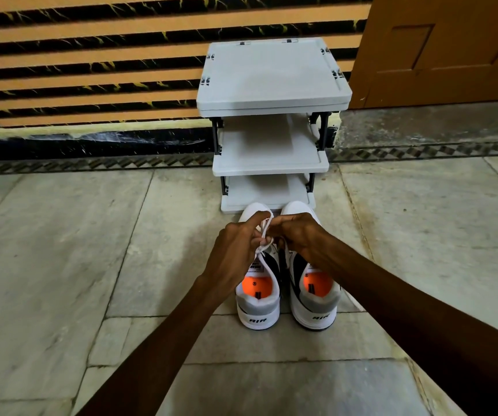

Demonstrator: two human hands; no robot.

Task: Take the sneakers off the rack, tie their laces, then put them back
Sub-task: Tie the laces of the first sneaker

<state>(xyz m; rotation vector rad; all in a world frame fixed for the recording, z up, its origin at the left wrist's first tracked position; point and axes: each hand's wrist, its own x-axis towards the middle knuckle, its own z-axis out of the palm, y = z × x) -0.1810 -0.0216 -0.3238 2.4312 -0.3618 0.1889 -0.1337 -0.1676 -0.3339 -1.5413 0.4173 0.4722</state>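
Observation:
Two white, grey and black sneakers with orange insoles stand side by side on the stone floor, heels toward me: the left sneaker and the right sneaker. Both hands meet above the left sneaker's tongue. My left hand pinches a loop of its white lace. My right hand grips the same lace from the other side. The grey three-shelf rack stands just beyond the toes, with nothing on its shelves.
The rack backs onto a wall of orange and black stripes. A brown wooden door is at the right, above a raised stone step. Pale stone floor tiles spread all around the shoes.

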